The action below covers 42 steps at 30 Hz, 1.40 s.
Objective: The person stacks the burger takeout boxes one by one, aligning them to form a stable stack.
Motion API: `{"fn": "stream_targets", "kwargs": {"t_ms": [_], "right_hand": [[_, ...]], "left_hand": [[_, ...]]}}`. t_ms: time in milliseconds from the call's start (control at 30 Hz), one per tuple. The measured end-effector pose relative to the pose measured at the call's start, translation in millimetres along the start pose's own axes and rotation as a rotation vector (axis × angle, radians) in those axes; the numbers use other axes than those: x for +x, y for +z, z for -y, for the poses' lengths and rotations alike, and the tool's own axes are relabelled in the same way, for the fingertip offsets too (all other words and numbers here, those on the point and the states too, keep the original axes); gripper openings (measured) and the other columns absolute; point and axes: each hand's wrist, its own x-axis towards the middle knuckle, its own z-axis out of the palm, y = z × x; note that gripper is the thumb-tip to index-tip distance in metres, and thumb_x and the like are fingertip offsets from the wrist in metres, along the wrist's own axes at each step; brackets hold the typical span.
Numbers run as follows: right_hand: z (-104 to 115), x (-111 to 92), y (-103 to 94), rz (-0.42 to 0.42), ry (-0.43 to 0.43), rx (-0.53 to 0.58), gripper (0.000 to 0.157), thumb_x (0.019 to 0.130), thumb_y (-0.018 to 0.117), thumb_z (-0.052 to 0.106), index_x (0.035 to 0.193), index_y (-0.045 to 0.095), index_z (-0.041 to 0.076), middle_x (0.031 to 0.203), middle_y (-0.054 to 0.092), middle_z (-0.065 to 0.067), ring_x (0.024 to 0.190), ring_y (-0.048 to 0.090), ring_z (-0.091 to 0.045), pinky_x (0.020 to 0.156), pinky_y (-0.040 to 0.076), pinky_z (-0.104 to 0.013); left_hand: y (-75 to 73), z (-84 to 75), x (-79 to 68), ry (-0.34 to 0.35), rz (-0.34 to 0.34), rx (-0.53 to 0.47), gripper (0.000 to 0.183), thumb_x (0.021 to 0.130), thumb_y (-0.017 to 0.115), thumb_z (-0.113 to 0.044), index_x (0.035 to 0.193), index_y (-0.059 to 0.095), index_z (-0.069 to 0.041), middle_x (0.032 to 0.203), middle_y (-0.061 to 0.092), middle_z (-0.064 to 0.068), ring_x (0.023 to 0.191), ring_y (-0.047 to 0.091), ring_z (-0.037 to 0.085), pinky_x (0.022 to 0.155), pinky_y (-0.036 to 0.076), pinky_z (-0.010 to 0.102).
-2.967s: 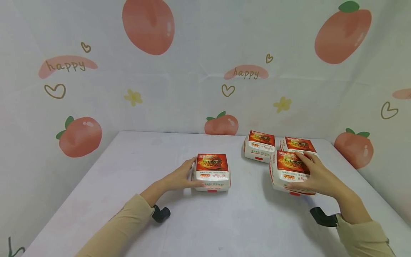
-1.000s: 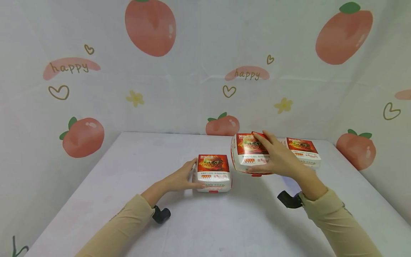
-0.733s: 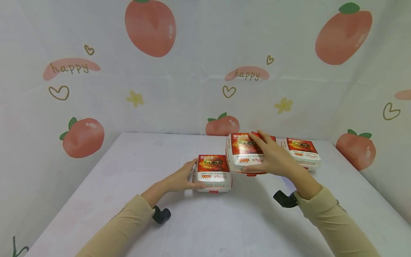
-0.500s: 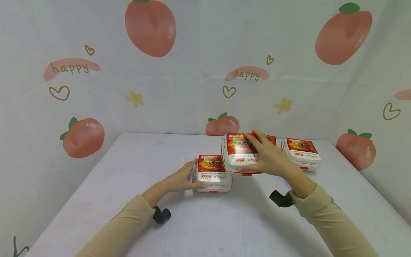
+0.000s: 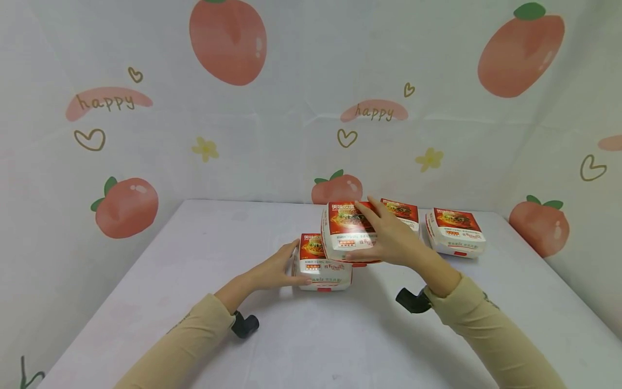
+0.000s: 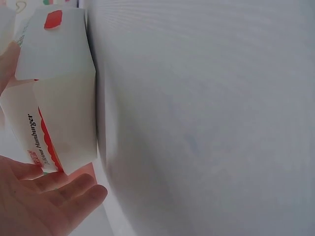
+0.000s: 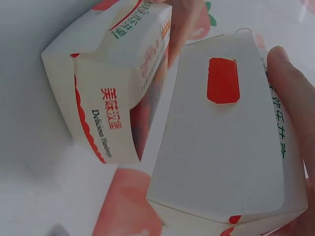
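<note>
A white hamburger box [image 5: 320,278] with a red burger picture stands on the table near the middle. My left hand [image 5: 269,270] holds it by its left side, thumb at the front and fingers towards the back. Above its right part, my right hand [image 5: 396,240] holds a second hamburger box [image 5: 342,224], gripped from the right with the thumb in front. In the right wrist view, a gap shows between the raised box's underside [image 7: 197,147] and the lower box [image 7: 106,98]. The raised box hides part of the lower lid.
Two more hamburger boxes stand at the back right, one [image 5: 402,212] partly behind my right hand and one [image 5: 457,232] farther right. A fruit-printed cloth [image 5: 272,135] hangs behind the white table [image 5: 311,346]. Black camera mounts are on both wrists.
My right hand has carried its hamburger box leftwards from the right side of the table, up over the other box. My left hand has stayed in place on its box.
</note>
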Motion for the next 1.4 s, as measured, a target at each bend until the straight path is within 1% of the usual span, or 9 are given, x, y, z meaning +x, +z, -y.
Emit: {"fn": "stream_targets", "kwargs": {"t_ms": [233,433,733,900,967,1100,1200,1300,1400], "right_hand": [[11,5,6.8,-0.008,-0.01,0.004,0.106,0.065,0.075,0.06,0.148,0.026,0.014,0.153,0.018,-0.019,0.128,0.041,-0.044,0.098,0.043,-0.057],[20,8,9.0,0.015,0.002,0.006,0.105,0.066,0.073,0.062,0.148,0.027,0.017,0.154,0.018,-0.016,0.129,0.04,-0.042,0.098,0.043,-0.058],[27,13,14.5,0.009,-0.003,-0.015,0.104,0.067,0.071,0.064,0.148,0.027,0.016,0.154,0.02,-0.019,0.128,0.042,-0.044,0.094,0.046,-0.056],[32,16,18.0,0.007,0.008,-0.058,0.103,0.067,0.069,0.067,0.147,0.029,0.016,0.154,0.022,-0.018,0.122,0.048,-0.044,0.087,0.051,-0.051],[33,16,19.2,0.009,0.014,-0.063,0.103,0.067,0.069,0.067,0.147,0.029,0.016,0.154,0.022,-0.017,0.121,0.049,-0.044,0.086,0.052,-0.05],[36,18,21.2,0.033,0.031,-0.051,0.103,0.067,0.068,0.067,0.147,0.029,0.017,0.154,0.021,-0.017,0.122,0.049,-0.043,0.091,0.049,-0.051],[38,18,22.2,0.056,0.045,-0.037,0.103,0.067,0.068,0.068,0.148,0.028,0.017,0.154,0.02,-0.017,0.122,0.048,-0.043,0.094,0.047,-0.053],[39,19,23.4,0.063,0.053,-0.029,0.104,0.067,0.068,0.068,0.148,0.027,0.018,0.155,0.019,-0.017,0.122,0.049,-0.042,0.093,0.047,-0.054],[40,19,25.0,0.071,0.056,-0.016,0.104,0.066,0.068,0.069,0.148,0.027,0.019,0.155,0.019,-0.016,0.122,0.048,-0.041,0.094,0.047,-0.052]], "left_hand": [[-0.5,-1.5,-0.7,0.022,-0.004,-0.02,0.105,0.076,0.074,-0.044,0.15,0.01,-0.006,0.154,0.019,0.016,0.144,0.02,0.032,0.113,0.025,0.055],[0.2,0.0,0.7,0.036,-0.012,-0.022,0.103,0.076,0.074,-0.044,0.15,0.012,-0.009,0.153,0.022,0.016,0.144,0.02,0.032,0.112,0.026,0.055],[0.2,0.8,1.5,0.063,-0.008,-0.036,0.103,0.076,0.075,-0.039,0.151,0.011,-0.01,0.152,0.023,0.016,0.143,0.02,0.031,0.113,0.024,0.056],[0.6,2.0,1.4,0.059,-0.011,-0.032,0.106,0.076,0.075,-0.041,0.15,0.009,-0.006,0.152,0.023,0.017,0.143,0.02,0.032,0.114,0.023,0.055],[1.0,2.7,1.3,0.068,-0.019,-0.021,0.106,0.076,0.074,-0.043,0.15,0.009,-0.005,0.151,0.024,0.018,0.142,0.022,0.034,0.113,0.025,0.055],[1.8,2.6,2.4,0.102,-0.022,-0.029,0.102,0.076,0.074,-0.041,0.15,0.012,-0.009,0.149,0.028,0.017,0.141,0.023,0.034,0.113,0.024,0.057],[2.0,2.4,3.0,0.106,-0.018,-0.044,0.099,0.077,0.075,-0.037,0.15,0.013,-0.013,0.15,0.028,0.015,0.142,0.021,0.032,0.114,0.021,0.057],[2.0,3.3,3.4,0.105,-0.017,-0.049,0.097,0.077,0.075,-0.035,0.15,0.015,-0.015,0.149,0.029,0.013,0.143,0.02,0.031,0.114,0.02,0.056],[2.3,4.8,4.5,0.128,-0.018,-0.058,0.094,0.077,0.076,-0.033,0.149,0.018,-0.015,0.148,0.032,0.011,0.143,0.021,0.03,0.115,0.019,0.056]]}}
